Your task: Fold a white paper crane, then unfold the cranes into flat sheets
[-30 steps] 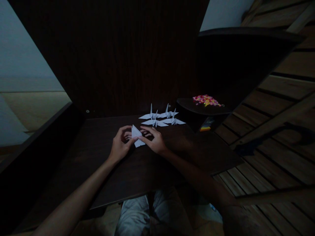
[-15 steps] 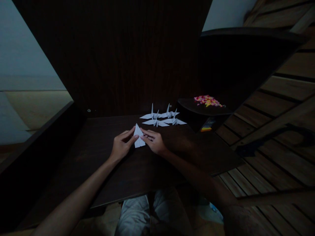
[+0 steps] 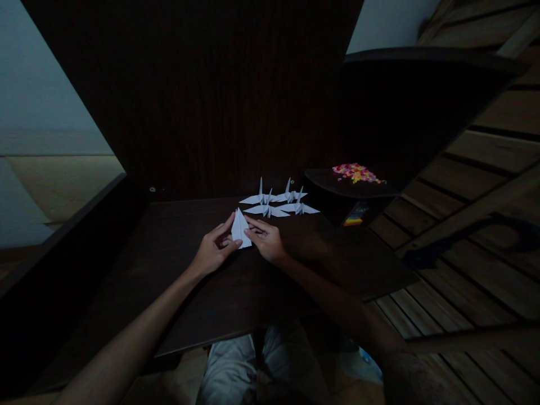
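Note:
A folded piece of white paper (image 3: pixel 240 229), pointed at its far end and creased down the middle, is held between both hands above the dark desk. My left hand (image 3: pixel 215 246) pinches its left edge, the thumb near the lower part and the fingers up toward the tip. From the other side my right hand (image 3: pixel 265 241) grips the right edge, thumb on top and fingers partly behind it. Just beyond the hands stand several white paper cranes (image 3: pixel 267 210), wings spread, grouped close together on the desk.
A small dark corner shelf (image 3: pixel 324 183) at the right bears a pile of pink, red and yellow bits (image 3: pixel 356 172). A tall dark panel (image 3: pixel 211 112) rises behind the desk (image 3: pixel 189 320). Wooden slats (image 3: pixel 476 270) lie to the right, and a low side board (image 3: pixel 63 230) borders the left.
The folded paper has shifted slightly right and away from me, and its far tip now shows two separated points. My left thumb has slid lower along its edge.

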`<state>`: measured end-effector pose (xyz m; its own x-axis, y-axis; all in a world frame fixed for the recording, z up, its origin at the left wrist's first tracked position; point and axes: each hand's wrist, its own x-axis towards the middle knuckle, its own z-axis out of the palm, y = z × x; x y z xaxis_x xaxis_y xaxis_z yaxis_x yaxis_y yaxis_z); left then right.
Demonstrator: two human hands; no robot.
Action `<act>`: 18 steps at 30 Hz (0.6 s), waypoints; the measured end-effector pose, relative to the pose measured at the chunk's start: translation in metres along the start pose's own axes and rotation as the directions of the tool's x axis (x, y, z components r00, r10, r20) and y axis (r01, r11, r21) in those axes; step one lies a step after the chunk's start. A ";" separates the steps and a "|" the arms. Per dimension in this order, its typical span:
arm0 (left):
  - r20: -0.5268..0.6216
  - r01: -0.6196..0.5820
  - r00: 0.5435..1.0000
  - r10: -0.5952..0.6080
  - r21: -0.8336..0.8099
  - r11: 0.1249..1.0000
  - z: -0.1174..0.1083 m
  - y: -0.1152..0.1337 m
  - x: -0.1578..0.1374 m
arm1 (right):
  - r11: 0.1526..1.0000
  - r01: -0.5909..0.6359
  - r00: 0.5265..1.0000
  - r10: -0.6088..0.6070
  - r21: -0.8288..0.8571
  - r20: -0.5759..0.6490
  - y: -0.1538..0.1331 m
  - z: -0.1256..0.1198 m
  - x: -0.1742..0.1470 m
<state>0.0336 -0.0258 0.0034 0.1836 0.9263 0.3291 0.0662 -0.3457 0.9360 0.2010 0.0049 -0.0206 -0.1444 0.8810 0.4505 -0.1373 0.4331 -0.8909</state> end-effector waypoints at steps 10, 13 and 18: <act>-0.149 0.027 0.988 -0.031 -0.023 0.999 -0.002 -0.002 0.003 | 0.990 -0.115 0.992 0.111 0.077 0.061 -0.005 -0.001 0.001; -0.188 0.015 0.982 -0.012 0.014 1.000 -0.003 -0.002 0.003 | 0.989 -0.119 0.991 0.113 0.089 0.068 -0.005 0.000 0.001; -0.145 -0.024 0.989 0.026 0.017 1.000 -0.002 0.001 0.002 | 0.989 -0.091 0.996 0.089 0.118 0.022 -0.002 -0.001 0.002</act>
<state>0.0317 -0.0235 0.0051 0.0413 0.9289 0.3681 0.0782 -0.3703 0.9256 0.2020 0.0057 -0.0178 -0.1774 0.9118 0.3702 -0.2377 0.3253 -0.9152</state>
